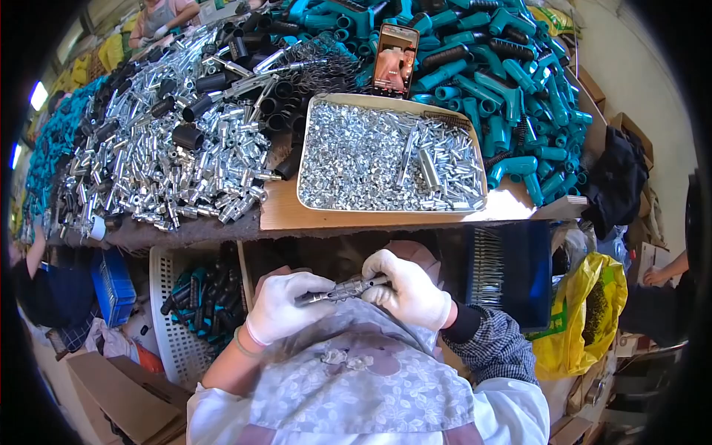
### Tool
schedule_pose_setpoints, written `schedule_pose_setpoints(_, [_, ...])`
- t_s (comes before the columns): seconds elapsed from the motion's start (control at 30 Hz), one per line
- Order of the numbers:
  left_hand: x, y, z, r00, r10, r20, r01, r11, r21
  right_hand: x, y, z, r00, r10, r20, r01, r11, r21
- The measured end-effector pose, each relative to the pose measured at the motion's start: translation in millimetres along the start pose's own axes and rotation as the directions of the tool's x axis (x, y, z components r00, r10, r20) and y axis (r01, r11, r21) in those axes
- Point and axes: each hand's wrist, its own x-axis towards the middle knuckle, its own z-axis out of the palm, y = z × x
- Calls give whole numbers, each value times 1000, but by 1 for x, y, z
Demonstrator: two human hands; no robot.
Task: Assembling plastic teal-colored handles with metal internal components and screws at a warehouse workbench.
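Note:
Both my hands wear white gloves and meet over my lap, just in front of the table's edge. Between them lies a slim silver metal tool part, tilted slightly up to the right. My left hand is closed round its left end. At the right end, the fingers of my right hand are curled on it, near a darker tip. The gloves hide both ends in part. Beyond my hands, a shallow cream tray stands on the table, filled with small silver metal pieces, with a few longer silver parts on top.
A heap of silver metal parts and black sleeves covers the table's left. Teal plastic handles pile up behind and right of the tray; a phone leans there. Below are a white basket, a blue bin and a yellow bag.

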Motion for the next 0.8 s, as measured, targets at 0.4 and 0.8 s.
schedule_pose_setpoints(0.4, [1, 6, 9, 998, 41, -41, -41, 999, 9, 3, 10, 1, 995, -95, 10, 95, 973, -208])
schedule_pose_setpoints(0.8, [8, 17, 8, 979, -33, -200, 39, 999, 28, -10, 5, -4, 955, -154, -255, 194, 971, 137])
